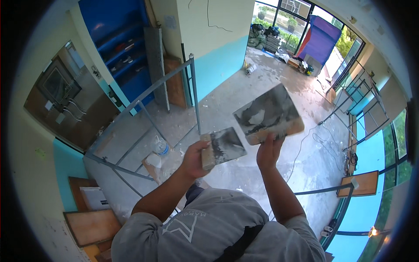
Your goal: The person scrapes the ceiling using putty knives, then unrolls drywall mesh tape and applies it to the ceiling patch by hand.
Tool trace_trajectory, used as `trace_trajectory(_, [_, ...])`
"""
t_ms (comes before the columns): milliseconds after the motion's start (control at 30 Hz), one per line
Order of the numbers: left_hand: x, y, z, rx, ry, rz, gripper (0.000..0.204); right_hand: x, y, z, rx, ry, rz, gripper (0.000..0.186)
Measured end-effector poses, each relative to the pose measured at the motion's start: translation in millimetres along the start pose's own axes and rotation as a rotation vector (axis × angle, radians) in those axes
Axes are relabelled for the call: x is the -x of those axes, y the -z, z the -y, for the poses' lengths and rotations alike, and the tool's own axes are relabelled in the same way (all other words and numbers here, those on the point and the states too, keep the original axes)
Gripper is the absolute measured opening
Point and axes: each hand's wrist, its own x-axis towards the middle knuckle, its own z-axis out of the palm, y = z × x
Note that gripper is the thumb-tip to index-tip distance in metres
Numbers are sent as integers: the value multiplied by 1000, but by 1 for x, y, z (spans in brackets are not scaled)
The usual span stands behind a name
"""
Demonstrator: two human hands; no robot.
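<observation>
"Grip first: what is the left hand (pixel 194 160) doing?"

"It's closed around the pale, thick left end of the smaller slab (pixel 228 146). The thumb lies over the upper corner; I can't see all of the other fingers."

"And the right hand (pixel 268 155)?"

"Clamped on the lower edge of the larger slab (pixel 271 112). A thumb or finger presses up against that edge, and the rest of the grip is partly hidden, so I can't tell how the far fingers are spread."

"Where are the two slabs?"

"Both are held up in front of the person's grey shirt (pixel 209 222), above the floor (pixel 209 107). The larger is to the right and farther up in view, tilted. A narrow gap shows between their nearest corners. Dark grey smears cover both faces, with a lighter patch on the larger."

"Anything near the left forearm?"

"A grey metal frame (pixel 150 88) stands on that side, with a clear plastic bottle (pixel 161 147) behind its bars. Off to the right, a thin cable (pixel 299 150) trails over the floor."
</observation>
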Motion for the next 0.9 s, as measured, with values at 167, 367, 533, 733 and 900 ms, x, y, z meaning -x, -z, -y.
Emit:
trace_trajectory(167, [-12,-12,-10,186,133,51,34,0,3,-15,450,572,504,39])
trace_trajectory(367, [-40,23,-71,179,163,60,41,-22,-35,-19,540,778,801,57])
trace_trajectory(533, [-48,45,-125,194,188,84,45,-26,-59,-38,651,786,829,51])
trace_trajectory(733, [-48,62,-190,120,34,171,45,-13,-56,-68,809,607,771,44])
trace_trajectory(900, [-61,14,-286,-178,-513,52,42,13,-26,-92,1060,77,634,31])
